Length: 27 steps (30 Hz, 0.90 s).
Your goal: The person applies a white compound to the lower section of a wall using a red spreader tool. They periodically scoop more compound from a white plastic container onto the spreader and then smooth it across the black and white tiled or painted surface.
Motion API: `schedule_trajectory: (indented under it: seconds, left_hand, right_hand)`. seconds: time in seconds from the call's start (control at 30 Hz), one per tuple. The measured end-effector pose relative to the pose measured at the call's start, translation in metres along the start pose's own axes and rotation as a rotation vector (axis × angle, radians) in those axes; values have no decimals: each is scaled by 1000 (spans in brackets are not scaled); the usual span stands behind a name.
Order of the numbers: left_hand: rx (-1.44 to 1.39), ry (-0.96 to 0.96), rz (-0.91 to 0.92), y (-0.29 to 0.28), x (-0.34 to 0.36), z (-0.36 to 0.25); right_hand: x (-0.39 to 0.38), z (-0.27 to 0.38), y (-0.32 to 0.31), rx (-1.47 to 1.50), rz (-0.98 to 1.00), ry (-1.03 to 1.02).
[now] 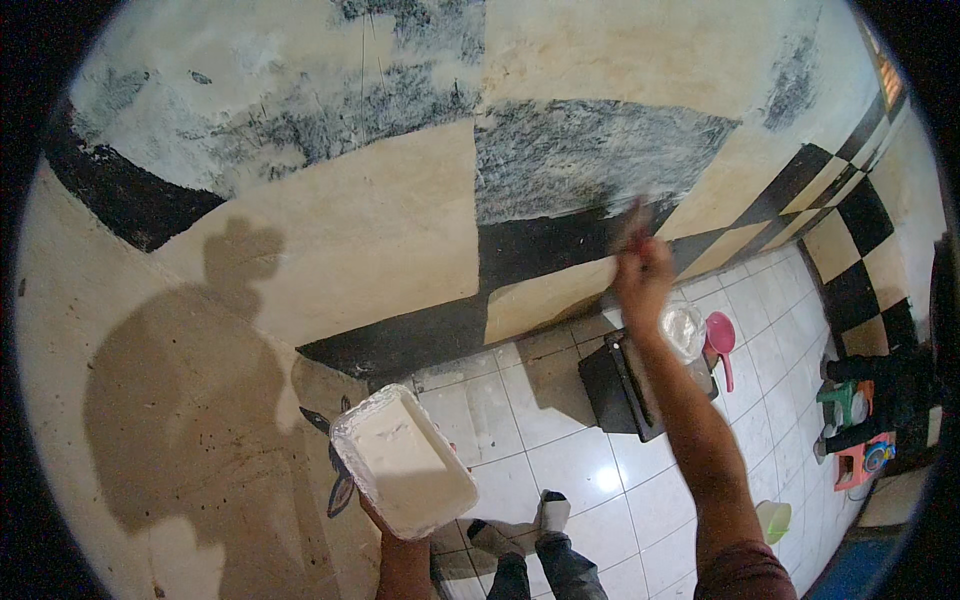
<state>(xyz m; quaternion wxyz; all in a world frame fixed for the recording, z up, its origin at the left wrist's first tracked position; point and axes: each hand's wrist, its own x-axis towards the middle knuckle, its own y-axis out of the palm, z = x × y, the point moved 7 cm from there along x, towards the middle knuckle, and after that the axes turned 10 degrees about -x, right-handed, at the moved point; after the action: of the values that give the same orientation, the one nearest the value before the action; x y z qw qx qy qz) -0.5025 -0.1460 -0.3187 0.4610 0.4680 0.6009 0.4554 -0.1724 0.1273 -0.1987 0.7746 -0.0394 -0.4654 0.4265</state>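
Note:
My left hand (376, 514) supports a rectangular tub (458, 512) of white paint, mostly hidden beneath it, with fingertips at the tub's far side. White paint crusts the rim. My right hand (645, 277) is closed round a paintbrush (637, 222), blurred by motion, with a reddish handle. The brush is up against the wall at the lower edge of a black square (600, 150) streaked with thin white paint. Below that streaked patch runs a strip of bare black (540, 246). Cream squares (390, 230) adjoin it.
A black box-shaped thing (612, 390) stands on the white tiled floor (560, 470) by the wall. Near it are a round whitish container (682, 332) and a pink dipper (719, 332). Farther right are a light green bowl (773, 521) and low stools (850, 467). My socked feet (553, 510) show below.

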Motion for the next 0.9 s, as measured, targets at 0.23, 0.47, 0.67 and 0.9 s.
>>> schedule_trajectory:
  seconds: [0.23, 0.47, 0.67, 0.9]
  left_hand:
    - [-158, -65, 41, -14, 0, 12]
    - [-111, -108, -40, -20, 0, 21]
    - [-187, 2, -19, -6, -2, 29]
    - [-208, -155, 231, 26, 5, 65]
  right_hand:
    - [87, -117, -56, -364, -246, 79]
    - [-14, 61, 75, -31, -84, -110]
    - [-71, 181, 88, 264, 266, -74]
    - [-6, 80, 3, 203, 44, -191]
